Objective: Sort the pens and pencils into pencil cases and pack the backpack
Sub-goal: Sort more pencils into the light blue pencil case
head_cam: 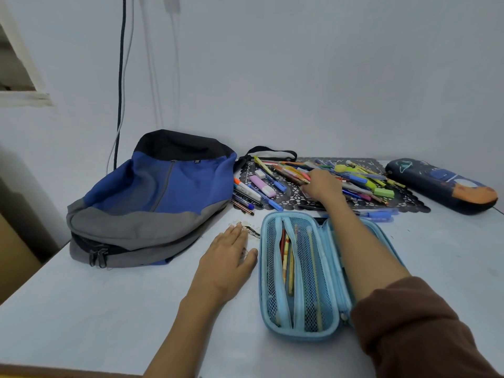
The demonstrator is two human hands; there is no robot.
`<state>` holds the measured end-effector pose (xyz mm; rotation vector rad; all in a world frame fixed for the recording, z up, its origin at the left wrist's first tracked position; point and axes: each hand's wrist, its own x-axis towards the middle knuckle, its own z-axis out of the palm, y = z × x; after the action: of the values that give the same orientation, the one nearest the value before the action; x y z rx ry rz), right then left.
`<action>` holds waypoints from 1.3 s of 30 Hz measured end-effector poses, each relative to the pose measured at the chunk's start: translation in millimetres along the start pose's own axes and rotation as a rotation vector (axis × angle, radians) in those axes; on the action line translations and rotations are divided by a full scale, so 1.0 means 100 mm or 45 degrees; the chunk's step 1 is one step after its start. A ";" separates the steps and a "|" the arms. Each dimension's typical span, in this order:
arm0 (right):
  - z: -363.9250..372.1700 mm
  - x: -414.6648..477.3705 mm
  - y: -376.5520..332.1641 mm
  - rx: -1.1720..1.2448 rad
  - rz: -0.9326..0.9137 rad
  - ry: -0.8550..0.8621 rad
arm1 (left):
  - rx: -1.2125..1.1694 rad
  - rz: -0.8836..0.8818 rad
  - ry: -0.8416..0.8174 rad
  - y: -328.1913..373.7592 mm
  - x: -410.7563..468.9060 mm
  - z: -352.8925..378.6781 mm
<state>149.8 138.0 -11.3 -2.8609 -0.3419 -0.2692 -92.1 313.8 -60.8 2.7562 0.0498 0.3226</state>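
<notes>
Step in hand: sorting, pickup phase. Right grip (321,186) was stretched across the open blue pencil case (297,271), clasping a few pencils (293,175) in the pile of pens and pencils (354,178) at the bench's (109,309) far edge. Left grip (231,255) lay flat, released, just beside the case. Backpack (152,197) sat far left, apparently unpacked. Next move, by judgement: lift the pencils clear without dragging neighbours, then slot them into the case.

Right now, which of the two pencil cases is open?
The light blue pencil case nearest the person: it lies unzipped, pencils showing behind its mesh pockets. The dark space-print pencil case at the far right is closed.
</notes>
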 end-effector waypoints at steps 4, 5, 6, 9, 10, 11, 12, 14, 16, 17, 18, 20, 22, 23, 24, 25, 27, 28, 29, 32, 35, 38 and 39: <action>-0.05 -0.03 -0.05 -0.012 -0.013 0.010 | 0.002 -0.002 0.001 0.00 0.00 0.00; -0.04 -0.02 -0.06 -0.011 -0.030 0.007 | 0.002 -0.001 0.000 0.00 0.00 0.00; -0.01 -0.02 -0.07 0.000 -0.042 0.002 | 0.000 -0.002 0.000 0.00 0.00 0.00; 0.05 -0.03 -0.10 0.000 -0.041 -0.013 | -0.004 -0.005 -0.004 0.00 -0.01 -0.01; 0.06 -0.04 -0.11 0.004 -0.040 -0.009 | -0.001 -0.004 -0.005 0.00 0.00 0.00; 0.06 -0.05 -0.12 0.011 -0.039 -0.003 | 0.002 -0.002 -0.005 0.00 0.00 0.01; 0.06 -0.05 -0.13 0.004 -0.047 0.001 | 0.004 -0.002 -0.003 -0.01 0.01 0.01; 0.04 -0.04 -0.15 -0.045 -0.070 -0.020 | 0.004 -0.001 -0.002 -0.01 0.01 0.01; 0.02 -0.04 -0.16 -0.079 -0.097 -0.077 | 0.001 -0.002 -0.006 -0.01 0.01 0.01; 0.00 -0.04 -0.16 -0.079 -0.111 -0.108 | -0.001 -0.002 -0.002 -0.01 0.01 0.01; 0.00 -0.04 -0.16 -0.068 -0.117 -0.131 | -0.004 -0.001 0.005 -0.01 0.01 0.01; -0.01 -0.04 -0.14 -0.030 -0.114 -0.164 | -0.007 -0.001 0.011 -0.02 0.01 0.02; -0.01 -0.04 -0.12 0.013 -0.111 -0.198 | -0.008 0.001 0.007 -0.02 0.01 0.02; -0.01 -0.04 -0.12 0.032 -0.111 -0.223 | -0.006 0.000 0.008 -0.02 0.01 0.02; -0.01 -0.03 -0.11 0.056 -0.101 -0.246 | -0.005 -0.001 0.013 -0.03 0.01 0.03; -0.01 -0.02 -0.11 0.085 -0.083 -0.250 | -0.007 0.000 0.016 -0.03 0.01 0.03; -0.02 0.01 -0.10 0.186 -0.019 -0.208 | -0.003 0.001 0.011 -0.02 0.01 0.03; -0.02 0.02 -0.08 0.266 0.017 -0.161 | -0.001 -0.001 0.002 -0.02 0.01 0.03; -0.02 0.03 -0.07 0.330 0.049 -0.109 | 0.000 -0.003 -0.003 -0.02 0.01 0.02; -0.04 0.06 0.00 0.357 0.104 -0.015 | 0.009 0.002 -0.004 -0.02 0.00 0.01; -0.03 0.08 0.06 0.340 0.089 0.044 | 0.000 -0.001 0.010 -0.01 0.00 0.01; -0.04 0.07 0.05 0.251 0.088 -0.005 | -0.002 -0.004 0.003 -0.01 0.00 0.01; -0.03 0.06 0.04 0.208 0.096 -0.024 | -0.001 -0.004 0.001 -0.01 0.00 0.01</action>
<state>156.5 135.2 -8.0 -2.7099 -0.2466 -0.1909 -92.0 314.7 -62.3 2.7546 0.0543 0.3223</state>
